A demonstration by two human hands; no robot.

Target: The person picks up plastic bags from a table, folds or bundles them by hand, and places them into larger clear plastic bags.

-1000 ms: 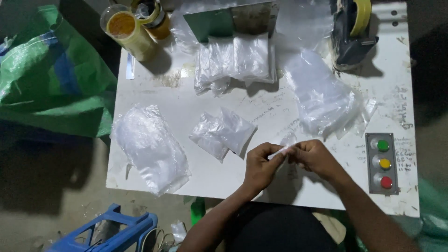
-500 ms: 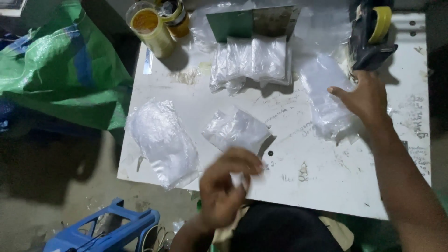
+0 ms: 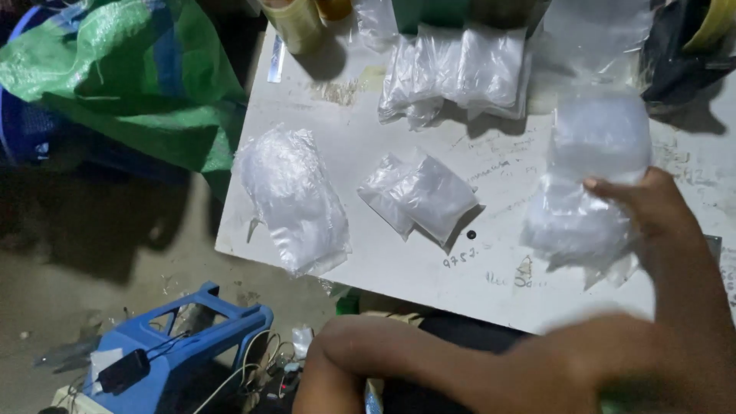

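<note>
1. We see the right hand (image 3: 652, 211) at the right side of the white table (image 3: 399, 264), fingers extended and resting on a pile of clear plastic bags (image 3: 586, 192); it touches the pile, and we cannot tell whether it pinches a bag.
2. We see the left arm (image 3: 429, 360) crossing the bottom of the view below the table edge; the left hand (image 3: 613, 360) is a blur at the lower right, and we cannot tell its state.
3. Two small filled bags (image 3: 422, 195) lie overlapping at table centre, well apart from the pile.
4. A larger bundle of bags (image 3: 295, 199) lies near the left table edge.
5. A row of filled bags (image 3: 460, 73) sits at the far side.
6. A green woven sack (image 3: 130, 84) lies left of the table; a blue plastic stool (image 3: 184, 337) stands on the floor below.
</note>
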